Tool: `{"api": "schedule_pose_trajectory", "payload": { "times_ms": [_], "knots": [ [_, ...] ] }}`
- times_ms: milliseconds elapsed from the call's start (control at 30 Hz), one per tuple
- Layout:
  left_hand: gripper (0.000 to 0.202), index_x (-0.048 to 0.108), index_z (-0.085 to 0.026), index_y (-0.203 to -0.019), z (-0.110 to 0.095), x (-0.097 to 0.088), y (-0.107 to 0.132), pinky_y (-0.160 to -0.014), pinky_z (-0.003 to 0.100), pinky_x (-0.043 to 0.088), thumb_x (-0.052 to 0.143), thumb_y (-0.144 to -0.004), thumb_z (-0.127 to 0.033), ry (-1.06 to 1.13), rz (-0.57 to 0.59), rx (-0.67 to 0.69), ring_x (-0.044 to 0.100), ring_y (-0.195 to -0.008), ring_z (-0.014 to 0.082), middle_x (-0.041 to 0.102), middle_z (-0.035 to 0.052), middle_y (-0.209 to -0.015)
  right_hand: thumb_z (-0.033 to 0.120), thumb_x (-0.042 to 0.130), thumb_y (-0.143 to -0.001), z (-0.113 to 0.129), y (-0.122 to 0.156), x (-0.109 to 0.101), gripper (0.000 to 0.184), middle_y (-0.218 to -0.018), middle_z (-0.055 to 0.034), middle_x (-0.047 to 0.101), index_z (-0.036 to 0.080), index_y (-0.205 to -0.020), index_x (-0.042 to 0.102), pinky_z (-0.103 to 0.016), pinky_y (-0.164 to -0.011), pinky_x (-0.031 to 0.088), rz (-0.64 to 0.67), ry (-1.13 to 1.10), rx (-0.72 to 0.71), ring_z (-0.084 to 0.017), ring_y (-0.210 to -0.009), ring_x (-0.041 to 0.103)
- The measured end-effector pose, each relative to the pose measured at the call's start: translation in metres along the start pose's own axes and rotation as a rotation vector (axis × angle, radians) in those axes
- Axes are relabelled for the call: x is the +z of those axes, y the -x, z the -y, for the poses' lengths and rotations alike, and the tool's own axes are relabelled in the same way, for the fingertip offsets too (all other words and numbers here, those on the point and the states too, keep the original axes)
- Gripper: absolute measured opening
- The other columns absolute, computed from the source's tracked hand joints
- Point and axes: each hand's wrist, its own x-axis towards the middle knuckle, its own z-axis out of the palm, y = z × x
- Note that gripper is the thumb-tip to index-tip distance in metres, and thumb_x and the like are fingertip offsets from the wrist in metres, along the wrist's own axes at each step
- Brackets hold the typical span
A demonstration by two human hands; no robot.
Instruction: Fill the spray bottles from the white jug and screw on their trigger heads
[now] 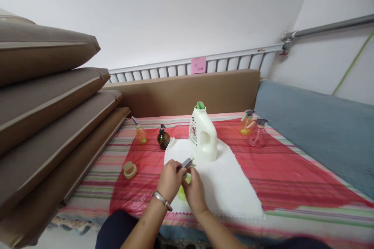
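My left hand (171, 181), with a metal bracelet on the wrist, is closed around the grey spray head (187, 162) of a small yellow-green bottle (183, 191). My right hand (195, 190) is wrapped round the body of that bottle. Both hands are over a white cloth (230, 181) that lies on a red plastic sheet (277, 171). A white detergent jug (203, 134) with a green spout stands upright on the cloth just beyond my hands.
A tan cap (130, 169), an orange spray bottle (140, 132) and a dark brown pump bottle (163, 137) sit to the left. Two spray bottles, orange (246, 123) and pink (257, 134), stand at the right. Stacked brown cushions (49, 116) fill the left; a blue cushion (315, 128) lies right.
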Motion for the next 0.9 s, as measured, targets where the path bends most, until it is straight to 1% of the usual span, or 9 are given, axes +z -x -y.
{"api": "schedule_pose_trajectory", "payload": {
  "times_ms": [133,233,367,600,667,733,800,833,900],
  "knots": [
    [0.014,0.065,-0.014,-0.071,0.004,0.003,-0.001,-0.069,0.028,0.040,0.054,-0.077,-0.022,-0.016,0.007,0.014,0.058,-0.073,0.0188,0.063,0.0062,-0.074,0.041,0.056,-0.079,0.004,0.000,-0.001,0.023,-0.087,-0.0089,0.063,0.020,-0.087,0.054,-0.038,-0.071,0.044,-0.018,0.022,0.003,-0.029,-0.082,0.059],
    [0.016,0.064,-0.014,-0.075,0.007,0.006,-0.002,-0.071,0.029,0.041,0.052,-0.079,-0.023,-0.013,0.018,0.018,0.058,-0.075,0.0202,0.063,0.0074,-0.077,0.039,0.056,-0.079,0.007,-0.001,-0.001,0.019,-0.084,-0.0080,0.063,0.020,-0.086,0.054,-0.038,-0.070,0.044,-0.037,0.050,-0.010,-0.028,-0.080,0.059],
    [0.020,0.064,-0.014,-0.077,0.011,0.009,-0.004,-0.072,0.031,0.042,0.048,-0.081,-0.025,-0.011,0.040,0.037,0.059,-0.076,0.0219,0.063,0.0090,-0.079,0.037,0.058,-0.079,0.006,-0.002,0.001,0.017,-0.083,-0.0068,0.063,0.022,-0.086,0.054,-0.038,-0.069,0.045,-0.069,0.076,-0.026,-0.028,-0.078,0.059],
    [0.021,0.064,-0.016,-0.076,0.010,0.010,0.000,-0.072,0.033,0.045,0.048,-0.080,-0.028,0.013,0.055,0.079,0.061,-0.075,0.0224,0.065,0.0083,-0.078,0.029,0.061,-0.074,0.003,0.005,0.002,0.016,-0.083,-0.0084,0.063,0.020,-0.087,0.057,-0.040,-0.070,0.047,-0.097,0.003,-0.033,-0.029,-0.079,0.060],
    [0.022,0.065,-0.016,-0.081,0.009,0.012,0.001,-0.075,0.034,0.047,0.050,-0.079,-0.032,0.054,0.060,0.103,0.062,-0.078,0.0230,0.066,0.0085,-0.081,0.028,0.061,-0.073,0.006,0.005,0.000,0.016,-0.082,-0.0081,0.064,0.019,-0.086,0.060,-0.039,-0.069,0.048,-0.090,-0.031,-0.035,-0.029,-0.078,0.060],
    [0.031,0.063,-0.016,-0.096,0.012,0.014,0.002,-0.077,0.035,0.049,0.053,-0.077,-0.038,0.140,0.036,0.121,0.064,-0.081,0.0232,0.068,0.0089,-0.087,0.027,0.061,-0.073,0.010,0.001,-0.008,0.015,-0.082,-0.0068,0.066,0.020,-0.086,0.061,-0.037,-0.070,0.049,-0.080,-0.067,-0.022,-0.027,-0.078,0.062],
    [0.046,0.058,-0.017,-0.109,0.022,0.014,0.002,-0.079,0.037,0.051,0.055,-0.074,-0.047,0.221,-0.033,0.121,0.065,-0.084,0.0237,0.068,0.0097,-0.097,0.025,0.062,-0.071,0.013,-0.008,-0.024,0.016,-0.084,-0.0051,0.068,0.020,-0.087,0.062,-0.034,-0.070,0.049,-0.068,-0.101,0.007,-0.025,-0.079,0.062],
    [0.052,0.056,-0.017,-0.112,0.032,0.012,0.002,-0.080,0.038,0.053,0.056,-0.072,-0.050,0.241,-0.068,0.113,0.065,-0.086,0.0241,0.068,0.0098,-0.101,0.024,0.063,-0.070,0.014,-0.014,-0.036,0.017,-0.084,-0.0044,0.068,0.020,-0.087,0.062,-0.033,-0.071,0.049,-0.064,-0.113,0.024,-0.025,-0.079,0.063],
    [0.052,0.059,-0.020,-0.109,0.056,0.006,0.005,-0.080,0.038,0.054,0.058,-0.069,-0.054,0.211,-0.119,0.094,0.066,-0.090,0.0251,0.069,0.0083,-0.105,0.024,0.063,-0.069,0.012,-0.030,-0.067,0.022,-0.085,-0.0040,0.069,0.020,-0.091,0.062,-0.034,-0.073,0.049,-0.066,-0.130,0.053,-0.025,-0.080,0.062]
  ]
}}
